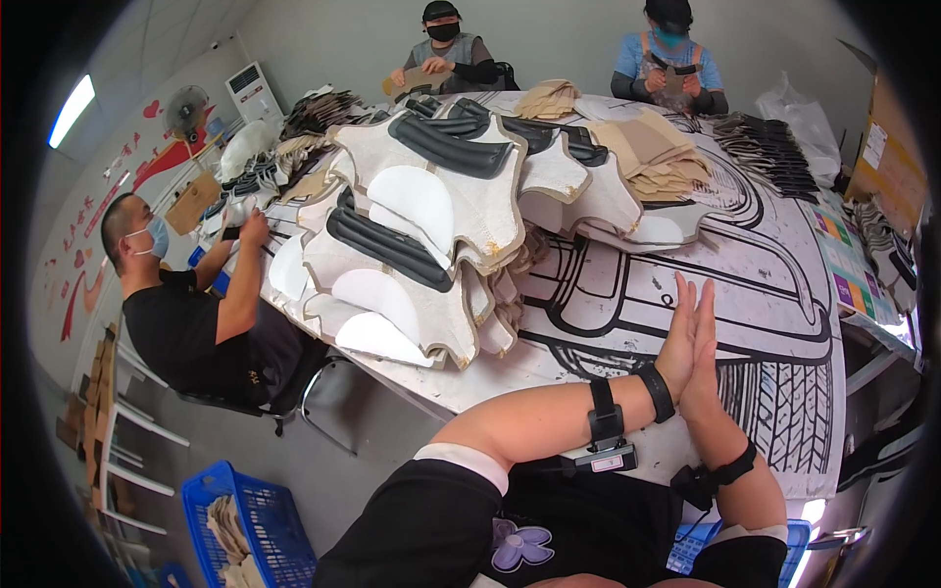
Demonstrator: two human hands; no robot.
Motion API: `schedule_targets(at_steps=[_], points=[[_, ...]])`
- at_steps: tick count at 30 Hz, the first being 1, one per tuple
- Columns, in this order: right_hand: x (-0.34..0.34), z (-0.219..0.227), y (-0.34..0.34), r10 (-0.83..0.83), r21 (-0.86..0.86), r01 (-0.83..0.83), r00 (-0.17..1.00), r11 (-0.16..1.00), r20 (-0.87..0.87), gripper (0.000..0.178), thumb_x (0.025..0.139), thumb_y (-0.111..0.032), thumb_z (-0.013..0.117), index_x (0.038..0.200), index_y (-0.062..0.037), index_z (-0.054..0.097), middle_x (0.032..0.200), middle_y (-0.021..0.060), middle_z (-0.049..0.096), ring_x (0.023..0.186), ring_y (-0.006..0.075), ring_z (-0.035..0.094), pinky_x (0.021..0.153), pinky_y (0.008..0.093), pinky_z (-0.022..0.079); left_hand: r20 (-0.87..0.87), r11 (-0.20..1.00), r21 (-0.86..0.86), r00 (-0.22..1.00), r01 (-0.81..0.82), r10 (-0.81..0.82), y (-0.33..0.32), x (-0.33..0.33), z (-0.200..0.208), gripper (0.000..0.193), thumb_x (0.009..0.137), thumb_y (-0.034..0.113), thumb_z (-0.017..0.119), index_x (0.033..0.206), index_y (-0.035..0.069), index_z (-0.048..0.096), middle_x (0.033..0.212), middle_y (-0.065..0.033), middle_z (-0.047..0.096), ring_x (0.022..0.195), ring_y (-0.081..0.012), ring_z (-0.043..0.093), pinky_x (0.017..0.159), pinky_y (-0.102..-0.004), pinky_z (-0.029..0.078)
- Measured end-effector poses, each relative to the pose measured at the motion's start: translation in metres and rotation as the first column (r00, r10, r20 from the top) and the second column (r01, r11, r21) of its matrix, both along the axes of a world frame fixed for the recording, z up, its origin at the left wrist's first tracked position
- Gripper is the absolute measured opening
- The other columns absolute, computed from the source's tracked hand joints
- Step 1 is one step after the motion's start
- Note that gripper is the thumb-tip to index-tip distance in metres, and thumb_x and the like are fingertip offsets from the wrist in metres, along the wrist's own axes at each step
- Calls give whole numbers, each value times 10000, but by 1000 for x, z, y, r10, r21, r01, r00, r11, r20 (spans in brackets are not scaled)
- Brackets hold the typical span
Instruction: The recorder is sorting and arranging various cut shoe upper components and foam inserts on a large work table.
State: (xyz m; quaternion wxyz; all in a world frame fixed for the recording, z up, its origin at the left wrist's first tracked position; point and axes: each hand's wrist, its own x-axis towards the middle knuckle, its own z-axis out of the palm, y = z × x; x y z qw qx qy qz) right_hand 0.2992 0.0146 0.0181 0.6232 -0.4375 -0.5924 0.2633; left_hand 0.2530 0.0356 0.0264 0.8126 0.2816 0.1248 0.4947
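My left hand [676, 343] and my right hand [701, 367] are pressed palm to palm over the near right part of the table, fingers stretched out straight and pointing away from me. No object shows between them. Black straps circle both wrists, and a small device hangs on the left forearm. Left of my hands rises a tall pile of pale, shaped fabric pieces [490, 220]. Each carries a white rounded patch [412, 201] or a padded black ribbed strip [387, 240]. Beneath my hands lies a white table cover [647, 333] printed with a black line drawing.
Beige folded pieces [652, 152] and dark stacked strips [765, 152] lie farther back. A person sits at the left [196, 314], and two others work across the table [446, 59], [671, 64]. A blue basket [284, 524] with fabric scraps stands on the floor, lower left.
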Motion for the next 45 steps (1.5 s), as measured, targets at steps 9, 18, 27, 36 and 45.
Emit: schedule_targets(at_steps=[9, 18, 27, 36, 45], points=[[37, -15, 10, -224, 84, 212, 953, 974, 204, 645, 936, -474, 110, 1408, -35, 98, 1481, 109, 24, 1364, 247, -24, 1086, 353, -3, -121, 992, 3, 985, 128, -126, -31, 6, -1, 627, 944, 473, 230, 1421, 106, 51, 1477, -82, 68, 1351, -170, 85, 1082, -278, 72], [9, -17, 7, -227, 138, 184, 859, 973, 458, 655, 893, -477, 392, 1423, -225, 100, 1452, 125, 165, 1335, 316, 139, 1094, 357, 90, 112, 995, 94, 994, -10, -1, 4, 8, -20, 537, 954, 432, 211, 1409, 148, 180, 1446, -46, 214, 1325, -161, 181, 1086, -306, 123], [6, -12, -2, -5, 179, -20, 990, 984, 138, 610, 940, -442, 115, 1409, -52, 117, 1468, 160, 65, 1353, 331, 28, 1081, 399, 29, 31, 987, 111, 993, -115, 112, 26, 3, -21, 570, 940, 456, 264, 1416, 187, 101, 1436, -72, 204, 1285, -205, 247, 1054, -343, 208], [33, 9, 6, -399, 246, 317, 780, 916, 482, 622, 915, -386, 262, 1417, -73, 68, 1446, 245, -16, 1322, 450, -1, 1039, 541, 51, -75, 987, 16, 984, 161, -160, -32, 2, 16, 623, 901, 559, 240, 1397, 183, 205, 1431, -38, 249, 1305, -211, 240, 1045, -382, 221], [203, 83, -27, -739, 246, 697, 634, 673, 226, 309, 871, -274, 512, 1043, -31, 597, 1041, 160, 603, 991, 280, 549, 891, 335, 389, -252, -112, 904, 727, 412, 639, -55, 16, 50, 510, 830, 259, 524, 1274, 48, 391, 1352, -157, 326, 1293, -315, 224, 1056, -382, 141]])
